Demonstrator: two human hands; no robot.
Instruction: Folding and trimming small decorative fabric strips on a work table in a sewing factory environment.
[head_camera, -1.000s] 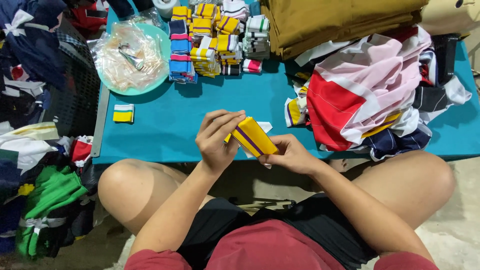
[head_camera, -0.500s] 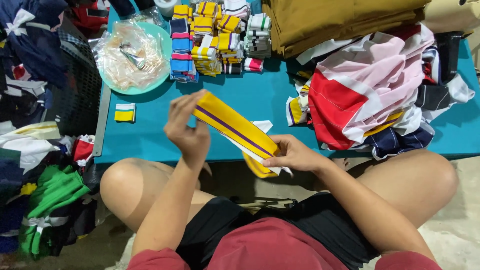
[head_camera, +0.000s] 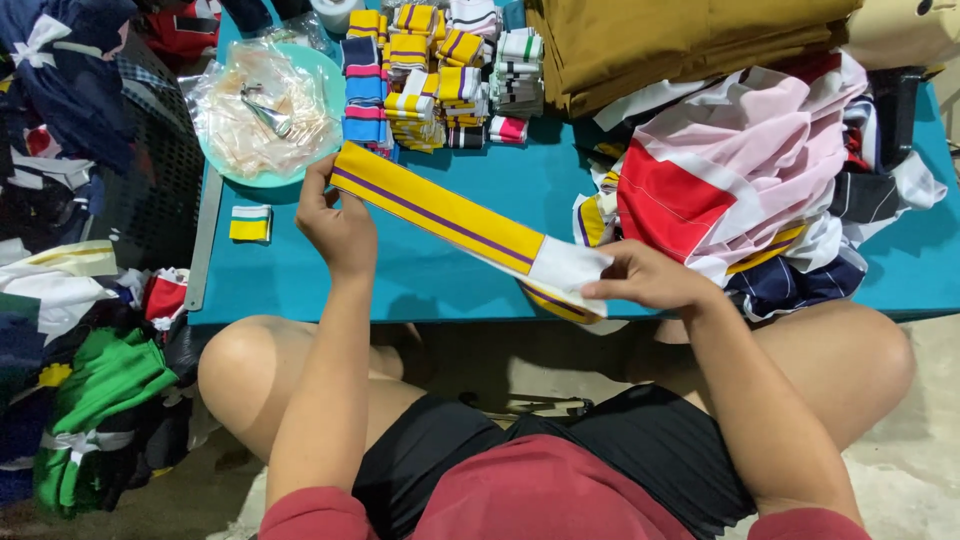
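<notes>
Low teal table — bare grey concrete floor beneath.

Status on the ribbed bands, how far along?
Done: folded bands sit stacked at the table's far edge. In hand: the left hand and right hand hold a yellow band with a purple stripe stretched out flat, not folded. Left: that band, and possibly the fabric pile on the right.

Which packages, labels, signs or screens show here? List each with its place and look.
Clear plastic bag: crumpled, lying in the round teal bowl at the table's far left, something metallic inside.
Roll of white tape: top edge, behind the bowl, only partly in view.
No labels, signs or screens can be made out.
</notes>
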